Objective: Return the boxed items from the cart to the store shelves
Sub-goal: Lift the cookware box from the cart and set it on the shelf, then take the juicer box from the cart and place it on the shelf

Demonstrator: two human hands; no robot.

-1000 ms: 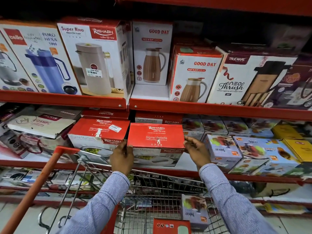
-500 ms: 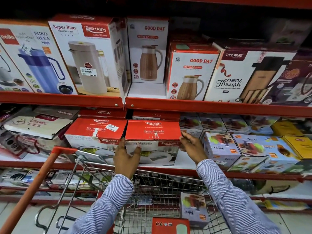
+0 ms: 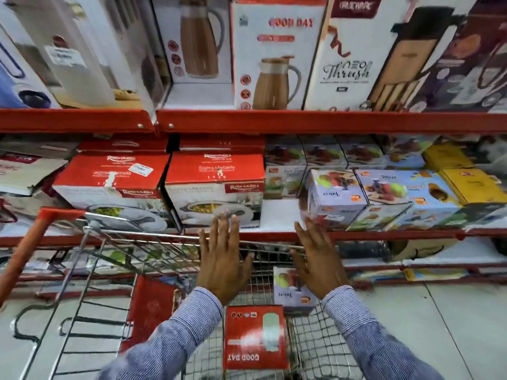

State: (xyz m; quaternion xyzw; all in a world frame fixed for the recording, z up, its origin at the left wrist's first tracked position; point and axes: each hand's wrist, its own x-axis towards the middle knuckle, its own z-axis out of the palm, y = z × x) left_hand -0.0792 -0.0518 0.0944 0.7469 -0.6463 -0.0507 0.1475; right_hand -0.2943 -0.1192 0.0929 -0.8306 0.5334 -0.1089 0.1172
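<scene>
Head view, cart rim (image 3: 153,237) fronting shelf (image 3: 356,235)

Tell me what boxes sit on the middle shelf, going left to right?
Red Rishabh box with a sticker → second red Rishabh box → purple juicer box → blue juicer box → yellow box.

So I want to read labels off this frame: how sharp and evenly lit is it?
Head view: motion blur smears most print; the Good Day box and Thrush box stay legible. Wide-angle bending curves the red shelf edge. Lighting is even, with no strong glare. Both hands, left and right, are soft-edged.
</scene>
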